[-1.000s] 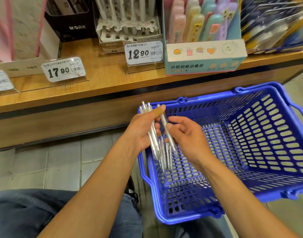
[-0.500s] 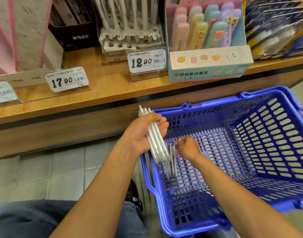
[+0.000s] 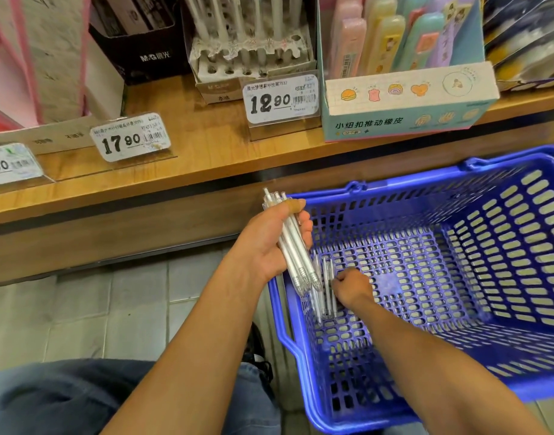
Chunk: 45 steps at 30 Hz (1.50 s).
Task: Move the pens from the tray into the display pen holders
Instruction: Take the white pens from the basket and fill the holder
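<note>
My left hand (image 3: 269,243) grips a bundle of several white pens (image 3: 296,262) above the left rim of a blue plastic basket (image 3: 476,309). Down inside the basket, my right hand (image 3: 352,288) curls its fingers round a few more white pens (image 3: 327,287) that lie against the left wall. The white display pen holder (image 3: 247,62) stands on the wooden shelf (image 3: 187,158) above, with several pens upright in its back rows and open holes in front.
Price tags 12.90 (image 3: 280,98) and 17.90 (image 3: 129,141) stand along the shelf front. A pastel eraser box (image 3: 404,102) sits right of the holder, a black box (image 3: 140,48) left of it. Grey floor tiles and my knee lie below left.
My right hand left the bundle and dropped down into the basket onto the loose pens. My left hand kept its bundle. The view drew closer to the shelf.
</note>
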Each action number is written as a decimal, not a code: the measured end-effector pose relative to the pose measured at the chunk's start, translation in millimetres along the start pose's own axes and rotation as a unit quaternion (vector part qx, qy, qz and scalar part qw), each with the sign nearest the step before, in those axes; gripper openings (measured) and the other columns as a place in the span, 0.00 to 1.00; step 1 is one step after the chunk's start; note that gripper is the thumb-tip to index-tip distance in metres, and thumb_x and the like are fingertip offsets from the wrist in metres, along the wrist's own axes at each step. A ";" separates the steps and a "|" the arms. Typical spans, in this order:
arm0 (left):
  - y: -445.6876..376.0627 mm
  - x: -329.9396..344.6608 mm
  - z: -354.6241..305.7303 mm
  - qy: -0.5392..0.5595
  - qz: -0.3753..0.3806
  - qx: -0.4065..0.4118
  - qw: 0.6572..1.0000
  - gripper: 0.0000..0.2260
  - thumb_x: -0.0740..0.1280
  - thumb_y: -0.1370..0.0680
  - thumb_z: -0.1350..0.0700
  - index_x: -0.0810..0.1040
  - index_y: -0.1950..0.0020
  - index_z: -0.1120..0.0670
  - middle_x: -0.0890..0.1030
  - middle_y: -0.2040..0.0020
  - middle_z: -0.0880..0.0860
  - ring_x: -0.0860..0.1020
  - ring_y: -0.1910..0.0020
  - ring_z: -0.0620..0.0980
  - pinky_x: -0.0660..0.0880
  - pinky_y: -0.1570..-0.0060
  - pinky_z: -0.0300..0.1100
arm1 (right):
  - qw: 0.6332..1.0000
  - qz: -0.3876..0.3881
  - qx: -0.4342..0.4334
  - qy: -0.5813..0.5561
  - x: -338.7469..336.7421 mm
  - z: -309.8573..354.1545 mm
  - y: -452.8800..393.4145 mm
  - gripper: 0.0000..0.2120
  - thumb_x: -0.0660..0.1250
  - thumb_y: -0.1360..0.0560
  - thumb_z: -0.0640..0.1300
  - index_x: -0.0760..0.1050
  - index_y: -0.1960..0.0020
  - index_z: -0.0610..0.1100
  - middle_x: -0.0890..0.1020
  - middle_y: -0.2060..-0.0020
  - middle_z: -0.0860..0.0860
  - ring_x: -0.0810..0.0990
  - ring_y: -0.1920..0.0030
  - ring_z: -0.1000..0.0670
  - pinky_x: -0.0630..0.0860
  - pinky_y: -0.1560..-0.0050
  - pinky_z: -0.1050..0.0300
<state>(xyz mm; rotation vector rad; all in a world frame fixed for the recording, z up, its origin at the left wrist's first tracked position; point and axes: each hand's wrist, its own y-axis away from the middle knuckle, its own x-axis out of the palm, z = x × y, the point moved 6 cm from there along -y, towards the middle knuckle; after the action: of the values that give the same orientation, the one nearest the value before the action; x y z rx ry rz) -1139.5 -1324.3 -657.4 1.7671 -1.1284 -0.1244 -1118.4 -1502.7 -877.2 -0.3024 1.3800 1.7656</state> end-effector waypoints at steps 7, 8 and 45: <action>3.1 0.5 0.5 0.008 0.001 -0.007 1.000 0.02 0.69 0.23 0.60 0.79 0.53 0.58 0.79 0.69 0.53 0.78 0.73 0.46 0.77 0.72 0.38 | 0.997 0.010 0.019 0.070 4.0 8.3 6.7 0.16 0.68 0.24 0.43 0.70 0.41 0.36 0.81 0.52 0.42 0.80 0.56 0.43 0.73 0.64 0.56; 2.8 0.4 0.0 0.008 0.001 -0.007 1.000 0.02 0.70 0.23 0.60 0.79 0.53 0.58 0.79 0.69 0.53 0.78 0.73 0.46 0.77 0.72 0.38 | 0.998 0.004 0.028 0.057 0.4 6.5 7.3 0.12 0.70 0.24 0.45 0.72 0.48 0.38 0.80 0.59 0.44 0.78 0.64 0.46 0.71 0.69 0.59; -3.6 -6.0 -1.3 0.000 0.000 0.013 1.000 0.05 0.69 0.24 0.64 0.78 0.60 0.59 0.77 0.72 0.52 0.76 0.76 0.45 0.74 0.75 0.37 | 0.993 0.068 -0.026 0.093 -7.7 17.1 16.1 0.22 0.65 0.21 0.41 0.65 0.30 0.36 0.79 0.45 0.40 0.79 0.48 0.40 0.74 0.58 0.53</action>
<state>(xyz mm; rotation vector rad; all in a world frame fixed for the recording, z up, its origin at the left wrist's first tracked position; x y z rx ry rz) -1140.0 -1318.8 -661.8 1.7902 -1.1334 -0.1100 -1120.4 -1491.6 -855.1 -0.4181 1.5180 1.9279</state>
